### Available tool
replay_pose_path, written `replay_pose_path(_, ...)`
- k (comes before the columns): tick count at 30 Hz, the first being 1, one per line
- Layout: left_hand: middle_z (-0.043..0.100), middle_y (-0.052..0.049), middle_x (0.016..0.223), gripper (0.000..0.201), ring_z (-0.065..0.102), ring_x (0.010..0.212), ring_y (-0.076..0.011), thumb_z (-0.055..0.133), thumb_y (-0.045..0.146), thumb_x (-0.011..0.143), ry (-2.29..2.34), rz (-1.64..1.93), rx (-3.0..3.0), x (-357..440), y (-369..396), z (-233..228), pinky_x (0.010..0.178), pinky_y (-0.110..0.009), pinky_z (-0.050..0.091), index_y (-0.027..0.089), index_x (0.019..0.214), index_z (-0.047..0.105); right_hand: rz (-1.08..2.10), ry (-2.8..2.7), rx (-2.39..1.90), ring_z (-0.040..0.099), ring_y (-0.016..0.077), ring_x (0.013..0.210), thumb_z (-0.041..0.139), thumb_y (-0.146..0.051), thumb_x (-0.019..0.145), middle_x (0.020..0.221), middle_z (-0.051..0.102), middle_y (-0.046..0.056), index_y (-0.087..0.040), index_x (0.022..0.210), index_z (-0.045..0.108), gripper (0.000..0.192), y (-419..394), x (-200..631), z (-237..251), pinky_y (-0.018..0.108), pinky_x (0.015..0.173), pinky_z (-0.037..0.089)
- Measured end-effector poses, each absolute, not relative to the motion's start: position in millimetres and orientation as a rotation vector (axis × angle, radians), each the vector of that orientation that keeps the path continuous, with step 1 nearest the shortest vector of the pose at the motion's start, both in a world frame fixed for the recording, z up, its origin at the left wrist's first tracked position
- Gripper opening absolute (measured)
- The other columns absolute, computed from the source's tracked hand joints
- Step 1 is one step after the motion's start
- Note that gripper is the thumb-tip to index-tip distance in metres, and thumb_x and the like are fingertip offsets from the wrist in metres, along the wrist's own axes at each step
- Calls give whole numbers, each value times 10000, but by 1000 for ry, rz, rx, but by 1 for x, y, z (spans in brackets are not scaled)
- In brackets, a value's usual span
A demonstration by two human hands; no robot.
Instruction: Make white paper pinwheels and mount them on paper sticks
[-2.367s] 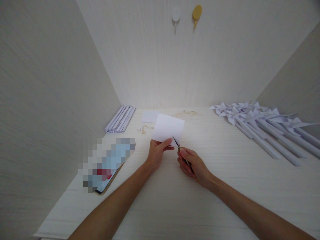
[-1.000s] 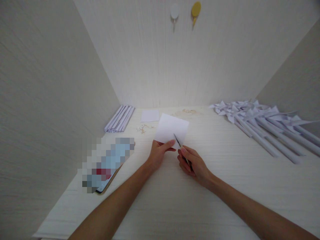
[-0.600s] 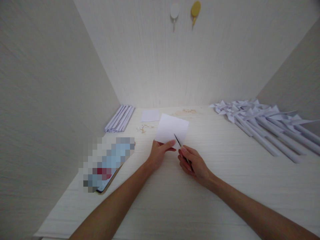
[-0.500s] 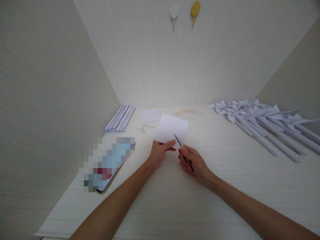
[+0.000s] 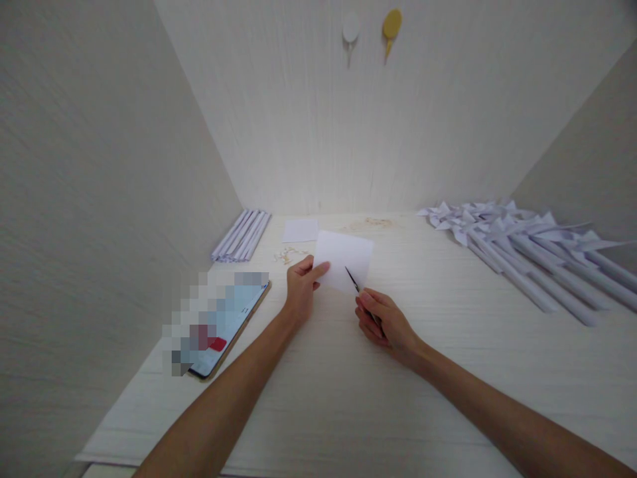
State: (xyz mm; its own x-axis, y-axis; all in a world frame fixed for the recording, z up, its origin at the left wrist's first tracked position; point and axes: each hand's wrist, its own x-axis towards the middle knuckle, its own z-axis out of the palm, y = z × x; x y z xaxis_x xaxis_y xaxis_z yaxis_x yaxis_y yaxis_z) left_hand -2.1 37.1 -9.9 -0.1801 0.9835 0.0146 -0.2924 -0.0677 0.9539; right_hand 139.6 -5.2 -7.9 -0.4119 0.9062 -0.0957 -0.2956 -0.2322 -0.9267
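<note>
Our right hand (image 5: 385, 323) is curled tight around a small pair of scissors (image 5: 353, 281), whose thin dark blades poke up past the thumb and rest against the lower edge of a white paper square (image 5: 345, 259). Whether the blades are parted or closed we cannot tell; they read as a single dark line. Our left hand (image 5: 301, 287) pinches the square at its left edge, thumb on top, holding it raised just above the surface (image 5: 448, 372).

The main risk, as we judge it, lies in that one-sided grip. The sheet is held at one edge only, so the blades pushing in from the opposite side could make it bend or swing, and the cut would wander off line or tear. The left thumb sits near the blade tips, so a slip of the paper could bring the points toward it.

Further out, small tan scraps (image 5: 287, 253) and a second white square (image 5: 300, 230) lie behind the left hand, with a bundle of rolled paper sticks (image 5: 241, 236) beside the left wall. A phone (image 5: 226, 330) lies near the left forearm and could be nudged by it. Finished paper pinwheels (image 5: 522, 249) are piled well apart on the right.
</note>
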Motion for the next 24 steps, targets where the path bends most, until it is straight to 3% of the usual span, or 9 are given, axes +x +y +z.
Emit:
replay_pose_path(3,488,56,520,187,446,479,-38,699,247,522,1089,1561,790,-1,38,-8,407,-141,279,144,586,557,1778,-1129,-850,163,9,227,539,-468,682,299,281,-116,-192,520,337,378,-6,140,-7,147,236,82)
replay_pose_path(8,399,82,452,272,265,353,6,711,279,512,1001,1673,725,3,36,-4,340,-154,158,130,502,484,1788,-1120,-849,167,10,238,536,-464,689,307,290,-116,-192,545,345,363,-6,140,-7,144,243,85)
replay_pose_path(17,478,38,471,261,412,403,-38,647,346,582,918,1538,751,14,27,-5,376,-167,291,136,516,507,1787,-1101,-832,171,18,234,532,-476,685,309,304,-119,-200,583,338,352,-5,140,-6,153,243,80)
replay_pose_path(24,451,39,370,269,363,338,-35,683,292,534,1048,1379,925,13,28,-12,344,-179,221,129,425,499,1777,-985,-790,171,19,230,516,-468,696,316,314,-123,-202,620,350,323,-4,140,-7,157,249,73)
